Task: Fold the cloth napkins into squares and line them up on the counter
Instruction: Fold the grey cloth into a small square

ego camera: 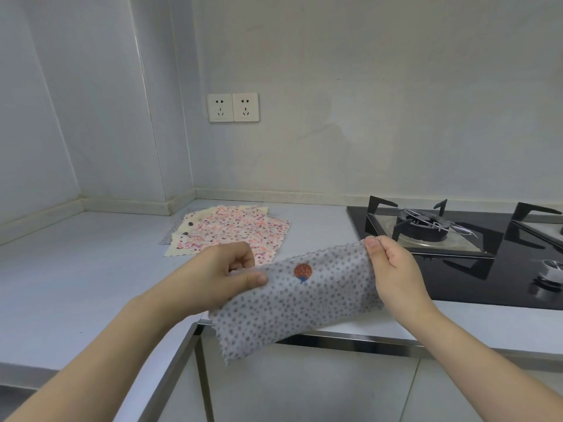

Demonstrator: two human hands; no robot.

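A grey dotted napkin (292, 303) hangs in the lower middle of the frame, stretched between two hands above the front edge of the bench (91, 269). The left hand (219, 274) pinches the napkin's left upper edge between thumb and curled fingers, so its grip is clenched on the cloth. The right hand (393, 269) pinches the right upper corner, thumb against fingers, likewise grasping the cloth. The napkin appears doubled over into a long band that slopes down toward the lower left, where one corner dangles past the bench edge in front of the cabinet doors (304, 388). A small red-and-blue motif (302, 272) shows near the top middle of the cloth.

Behind the hands, in the centre left of the frame, a pile of napkins (231, 231) with pink and red speckles lies flat on the bench, overlapping one another unevenly, with a grey one peeking out at the left. At the right sits a black gas hob (457, 239) with its burner grate. Two wall sockets (233, 107) are mounted on the wall above the pile.
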